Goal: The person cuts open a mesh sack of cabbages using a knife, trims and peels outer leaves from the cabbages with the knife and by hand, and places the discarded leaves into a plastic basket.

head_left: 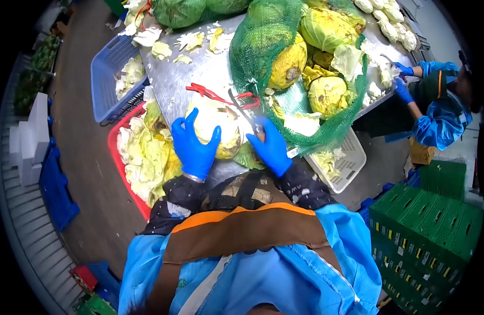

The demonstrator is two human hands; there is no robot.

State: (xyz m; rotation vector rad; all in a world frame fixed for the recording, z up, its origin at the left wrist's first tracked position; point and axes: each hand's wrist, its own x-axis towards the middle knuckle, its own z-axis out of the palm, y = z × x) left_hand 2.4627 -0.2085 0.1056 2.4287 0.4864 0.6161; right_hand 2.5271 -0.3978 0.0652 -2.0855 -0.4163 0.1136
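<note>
Thumb and fingers of the gloved left hand (193, 152) spread well apart and curve over the near left side of a pale cabbage (224, 125), taking hold of it by a wide, cupped grip. The gloved right hand (272, 148) is closed around the handle of a knife (242, 111); the fingers hide most of that handle, and its blade slants away from the person along the cabbage's right side. Whether blade and cabbage touch, I cannot tell.

The cabbage sits on a metal table (168, 79), between the two hands and directly in front of the person's waist. Red ties (206, 93) lie just beyond it, passing near the knife tip. Farther to the right, a green net (250, 55) partly covers several yellowed cabbages (331, 94). Loose leaves (190, 41) are scattered over the far left of the tabletop.

Left of the table, a red basket (115, 149) holds a heap of leaves, with a blue crate (99, 89) just behind it. A white basket (355, 157) stands to the right. Past it, a co-worker's blue-gloved hands (403, 92) reach toward the table's right edge.
</note>
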